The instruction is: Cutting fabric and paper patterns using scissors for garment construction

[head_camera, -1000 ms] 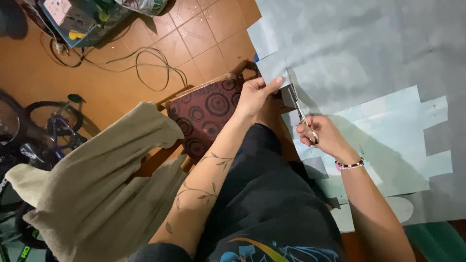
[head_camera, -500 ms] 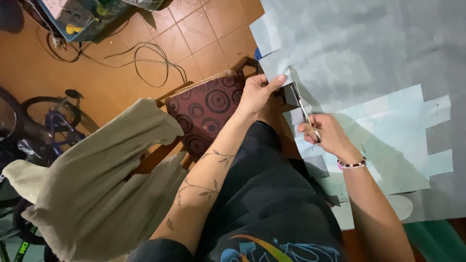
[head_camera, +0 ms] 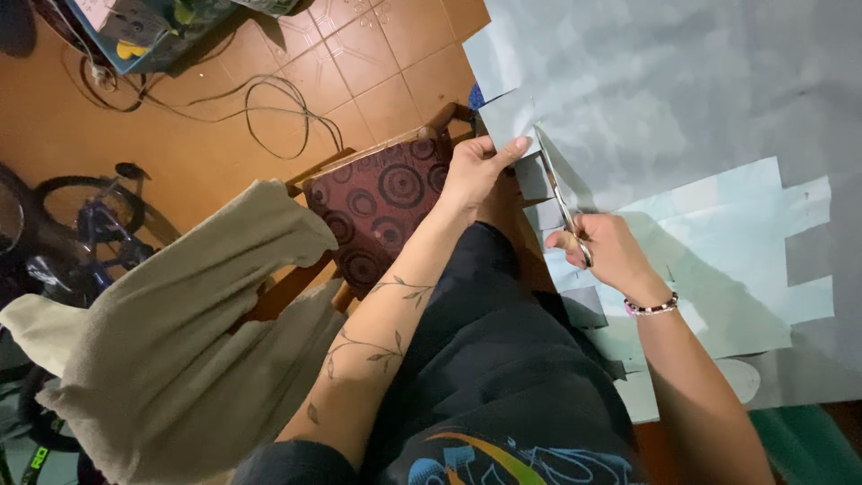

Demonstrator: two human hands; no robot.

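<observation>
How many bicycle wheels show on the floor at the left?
2. One black spoked bicycle wheel stands upright by the blue bicycle frame; part of another black wheel shows at the left edge. More may be hidden under the beige cloth.

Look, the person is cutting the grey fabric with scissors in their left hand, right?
Not quite. The scissors are in the right hand, as the head view shows. The left hand pinches the cut edge of the grey fabric. The rest is right.
</observation>
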